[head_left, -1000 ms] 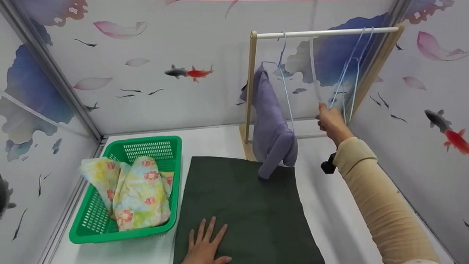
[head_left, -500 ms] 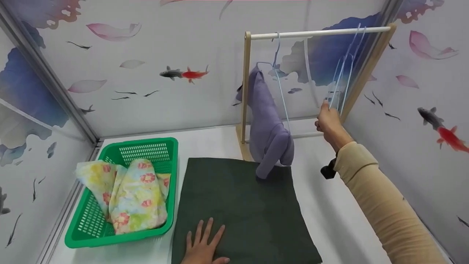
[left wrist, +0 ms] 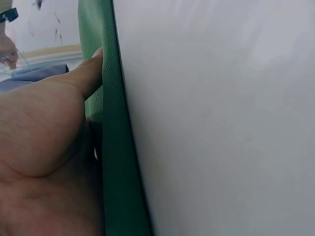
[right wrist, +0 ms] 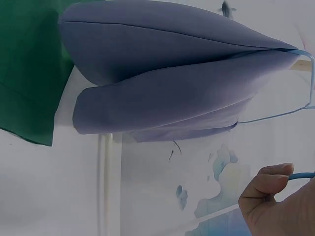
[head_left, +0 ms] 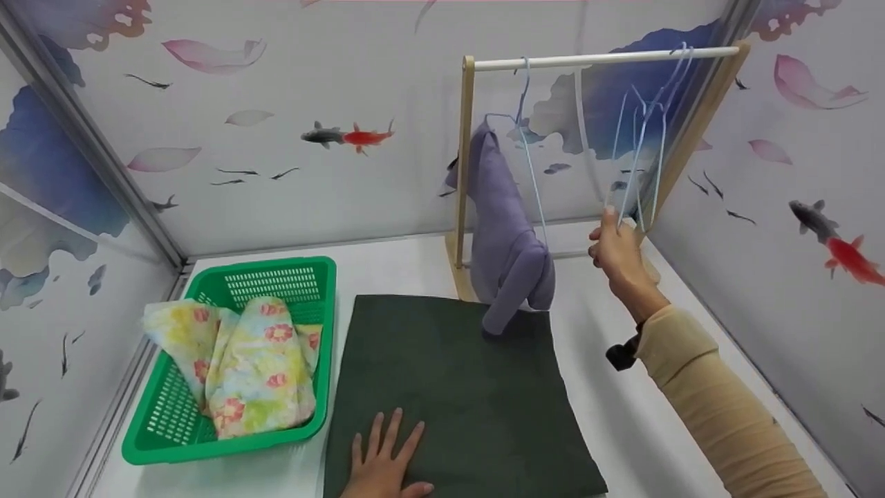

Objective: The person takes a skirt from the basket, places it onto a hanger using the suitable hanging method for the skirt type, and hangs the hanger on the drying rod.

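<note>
My right hand (head_left: 622,252) pinches the lower end of a light blue clothes hanger (head_left: 644,142) at the right of the rack. In the right wrist view, the thumb and finger meet on its blue wire (right wrist: 301,175). A second blue hanger (head_left: 664,138) hangs close beside it, both hooks at the white rail (head_left: 594,61). My left hand (head_left: 382,460) lies flat with spread fingers on a dark green cloth (head_left: 456,387); the left wrist view shows the thumb along the cloth's edge (left wrist: 118,147). A purple garment (head_left: 511,221) droops from another hanger (head_left: 529,155) at the rail's left, its lower end over the cloth.
A green plastic basket (head_left: 228,453) stands on the white table (head_left: 387,270) at the left, with a flower-patterned cloth (head_left: 266,373) bunched in it. The rack's wooden posts (head_left: 464,173) rise at the back. Printed wall panels (head_left: 242,194) enclose the table.
My right hand has come down a little, still pinching the hanger. The hanger has turned away from its neighbour, and the hooks sit lower on the rail. My left hand stays on the green cloth.
</note>
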Demonstrator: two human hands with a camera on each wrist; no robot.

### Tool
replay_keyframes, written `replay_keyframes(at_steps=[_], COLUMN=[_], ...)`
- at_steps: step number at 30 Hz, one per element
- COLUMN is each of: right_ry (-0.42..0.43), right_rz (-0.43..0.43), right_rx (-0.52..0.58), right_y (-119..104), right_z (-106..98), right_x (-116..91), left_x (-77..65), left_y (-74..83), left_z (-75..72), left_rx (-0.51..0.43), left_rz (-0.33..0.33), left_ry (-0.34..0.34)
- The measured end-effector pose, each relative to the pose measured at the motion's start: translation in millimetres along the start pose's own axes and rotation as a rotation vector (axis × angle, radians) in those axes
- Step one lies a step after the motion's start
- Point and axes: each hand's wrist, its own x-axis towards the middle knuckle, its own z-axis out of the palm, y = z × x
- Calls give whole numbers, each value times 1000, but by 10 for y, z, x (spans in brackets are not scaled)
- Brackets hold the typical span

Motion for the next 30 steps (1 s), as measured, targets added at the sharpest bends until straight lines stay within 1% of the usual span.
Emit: replay_keyframes(at_steps=[3,5,6,11,14,18,22,24,29,30], right_ry=[-2,-7,-10,-35,-45,-82,-116,-125,-165,-173], right_rz=[-56,-96,-116,-170,-173,-142,-83,-48,76,105], right_rx=[8,26,40,109,91,3,-101,-142,-197,-206], right_y=[97,157,188,377,523,748,952,998,1254,1347], right_z=[-44,-75,-89,-160,-203,-249,-292,-306,-332,-341], right_x=[-97,-193,-250,-659,-900,-1134,-1284,-1359,-1518,-1530], left_x=[-29,-46,-48,-38,-29,-19,-13,-16,-33,-35], left_y=[9,13,13,11,12,28,55,63,92,103], left_z=[-1,-4,-6,-22,-25,-17,-13,-5,52,60], left_rx=[-32,-54,-50,-37,-37,-24,4,7,56,65], left_rz=[8,9,4,-6,-4,-25,-46,-47,-49,-52], left_ry=[7,6,0,-33,-38,-47,-48,-42,14,25])
